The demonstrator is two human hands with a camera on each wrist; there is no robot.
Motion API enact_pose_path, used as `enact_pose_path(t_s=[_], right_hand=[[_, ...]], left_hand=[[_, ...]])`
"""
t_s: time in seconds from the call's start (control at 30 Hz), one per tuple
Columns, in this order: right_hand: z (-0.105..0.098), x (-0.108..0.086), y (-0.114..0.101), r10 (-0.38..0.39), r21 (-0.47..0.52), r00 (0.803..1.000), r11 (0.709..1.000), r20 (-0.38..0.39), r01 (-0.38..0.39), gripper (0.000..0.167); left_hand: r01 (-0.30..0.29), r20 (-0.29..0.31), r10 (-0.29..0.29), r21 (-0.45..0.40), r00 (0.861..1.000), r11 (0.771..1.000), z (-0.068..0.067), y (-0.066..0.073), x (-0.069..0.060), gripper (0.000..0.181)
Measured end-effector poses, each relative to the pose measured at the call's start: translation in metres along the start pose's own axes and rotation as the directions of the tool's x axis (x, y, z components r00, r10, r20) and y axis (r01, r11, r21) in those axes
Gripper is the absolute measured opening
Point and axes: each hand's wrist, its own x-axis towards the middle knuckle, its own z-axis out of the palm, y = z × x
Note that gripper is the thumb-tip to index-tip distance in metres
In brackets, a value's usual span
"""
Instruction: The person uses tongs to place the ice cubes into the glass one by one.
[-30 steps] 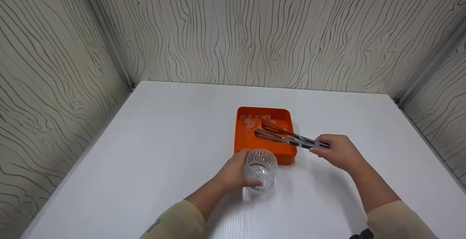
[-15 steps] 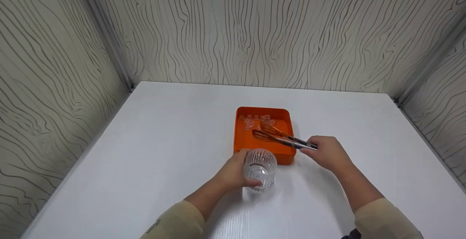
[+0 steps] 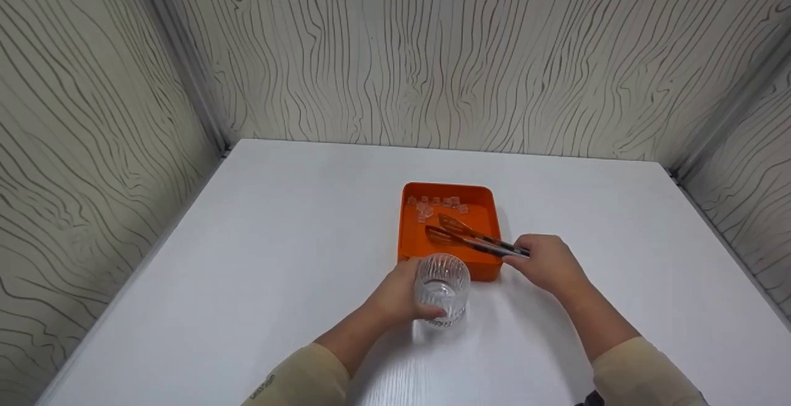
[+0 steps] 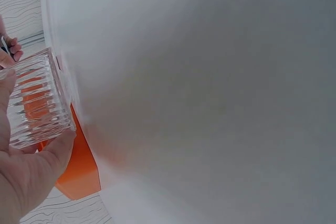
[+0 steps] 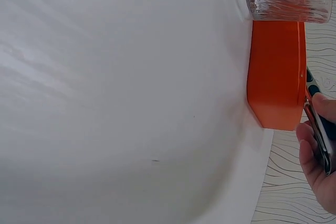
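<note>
At the tray (image 3: 485,271), right grip (image 3: 547,262) curls round spread tongs (image 3: 479,246), near the cubes (image 3: 423,209) | left grip (image 3: 394,291) wraps the glass (image 3: 442,291), tray's near side | gentle, level squeeze looks best, glass steady

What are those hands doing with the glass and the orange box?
A person's left hand is holding a clear, ridged glass just in front of the orange box. Their right hand grips metal tongs, with the spread tips reaching over the box. Little see-through cubes lie toward its far side, beyond the tips. I can't tell whether the tongs have caught one.
</note>
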Motion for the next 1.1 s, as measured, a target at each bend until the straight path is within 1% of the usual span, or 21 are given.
enact_pose_path(t_s=[0.07, 0.2, 0.37, 0.67, 0.73, 0.87, 0.97, 1.1], right_hand=[[0.0003, 0.0004, -0.0008, 0.004, -0.004, 1.000, 1.000, 0.001, -0.004, 0.019], [0.0018, 0.0006, -0.0010, -0.006, -0.013, 1.000, 1.000, -0.009, 0.006, 0.017], [0.0021, -0.0011, -0.0013, -0.011, -0.024, 1.000, 1.000, -0.017, 0.010, 0.018], [-0.0008, -0.0035, -0.0009, -0.058, -0.048, 0.998, 0.997, -0.039, 0.056, 0.015], [-0.0009, -0.0033, 0.0001, -0.060, -0.046, 0.997, 0.997, -0.040, 0.059, 0.015], [-0.0014, -0.0029, 0.0023, -0.061, -0.033, 0.997, 0.998, -0.042, 0.059, 0.015], [-0.0024, -0.0026, 0.0039, -0.060, -0.019, 0.997, 0.998, -0.046, 0.059, 0.015], [-0.0065, -0.0027, 0.0063, -0.073, -0.017, 0.995, 0.997, -0.068, 0.072, 0.013]], left_hand=[[-0.001, 0.001, 0.001, 0.000, 1.000, 1.000, -0.0001, -0.0003, 0.0000, 0.085], [-0.031, 0.001, 0.031, 0.025, 1.000, 0.999, -0.0002, -0.0007, 0.0003, 0.082], [-0.042, 0.006, 0.042, 0.040, 0.999, 0.998, -0.0002, -0.0002, 0.0010, 0.080], [-0.024, 0.003, 0.024, 0.045, 1.000, 0.999, 0.0019, 0.0032, 0.0005, 0.081], [-0.012, -0.001, 0.012, 0.046, 1.000, 0.999, 0.0026, 0.0042, -0.0002, 0.082], [0.030, -0.011, -0.030, 0.058, 1.000, 0.998, 0.0031, 0.0062, -0.0019, 0.084], [0.047, -0.011, -0.046, 0.067, 0.999, 0.997, 0.0024, 0.0068, -0.0026, 0.084], [0.044, -0.008, -0.043, 0.077, 0.999, 0.996, 0.0010, 0.0063, -0.0023, 0.084]])
